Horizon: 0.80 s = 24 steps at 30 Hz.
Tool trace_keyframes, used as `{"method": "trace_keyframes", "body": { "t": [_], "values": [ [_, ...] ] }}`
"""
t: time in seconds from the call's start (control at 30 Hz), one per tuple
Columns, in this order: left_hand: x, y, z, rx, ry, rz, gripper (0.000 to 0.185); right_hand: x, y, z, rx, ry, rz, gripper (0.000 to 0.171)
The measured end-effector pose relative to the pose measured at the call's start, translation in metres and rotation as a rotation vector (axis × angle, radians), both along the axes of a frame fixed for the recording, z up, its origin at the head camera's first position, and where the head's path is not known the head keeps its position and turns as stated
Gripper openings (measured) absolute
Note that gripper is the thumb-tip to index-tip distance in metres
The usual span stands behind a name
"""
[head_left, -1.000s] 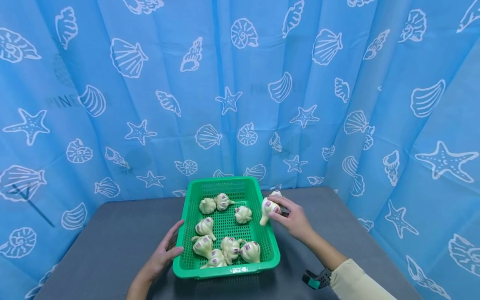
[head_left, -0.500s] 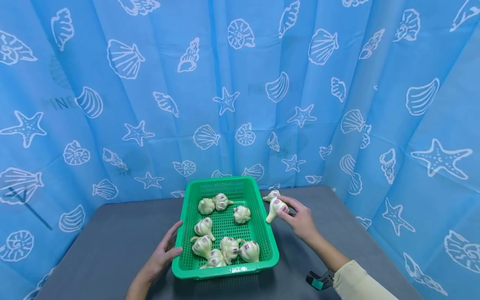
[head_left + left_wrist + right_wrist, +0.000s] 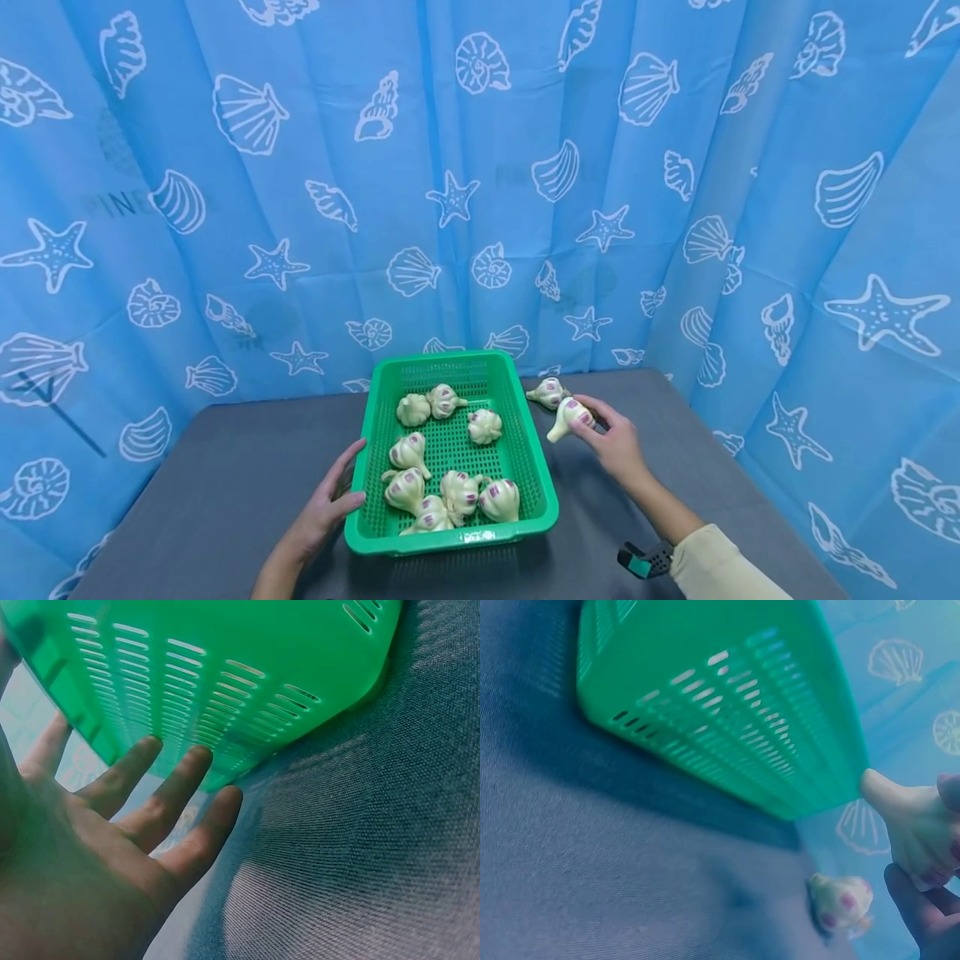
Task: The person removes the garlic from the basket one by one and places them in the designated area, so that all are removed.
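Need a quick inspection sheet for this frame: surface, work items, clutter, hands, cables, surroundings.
Surface: grey table, cloth-like weave in the wrist views.
Work items: green basket with eight garlic bulbs inside; one held garlic bulb outside the basket to its right; one loose garlic bulb on the table just beyond it.
Clutter: nothing seen.
Hands: left hand rests straight-fingered against the basket's left wall; right hand pinches the held garlic bulb.
Cables: nothing seen; dark strap with teal part on the right forearm.
Surroundings: blue curtain with white shell and starfish print on all sides.
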<state>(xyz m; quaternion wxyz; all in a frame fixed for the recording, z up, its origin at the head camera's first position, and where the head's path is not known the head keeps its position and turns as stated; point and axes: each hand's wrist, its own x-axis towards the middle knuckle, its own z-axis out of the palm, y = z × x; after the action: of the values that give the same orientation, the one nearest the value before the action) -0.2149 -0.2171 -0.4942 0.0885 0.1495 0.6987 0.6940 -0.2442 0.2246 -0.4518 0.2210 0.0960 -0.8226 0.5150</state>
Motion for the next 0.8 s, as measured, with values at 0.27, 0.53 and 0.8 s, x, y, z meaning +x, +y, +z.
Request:
{"method": "trace_keyframes", "body": {
  "t": [0.27,0.53,0.8],
  "values": [
    [-0.002,0.0,0.0,-0.001,-0.007,0.002,0.069,-0.01,0.01,-0.02,-0.029,-0.107,-0.045,0.04],
    [0.0,0.001,0.0,-0.001,-0.028,0.018,0.069,-0.021,0.016,-0.029,0.037,-0.187,-0.128,0.041],
    [0.0,0.0,0.0,0.007,-0.034,0.015,0.069,-0.039,0.02,-0.039,0.071,-0.246,-0.186,0.042]
  ]
}}
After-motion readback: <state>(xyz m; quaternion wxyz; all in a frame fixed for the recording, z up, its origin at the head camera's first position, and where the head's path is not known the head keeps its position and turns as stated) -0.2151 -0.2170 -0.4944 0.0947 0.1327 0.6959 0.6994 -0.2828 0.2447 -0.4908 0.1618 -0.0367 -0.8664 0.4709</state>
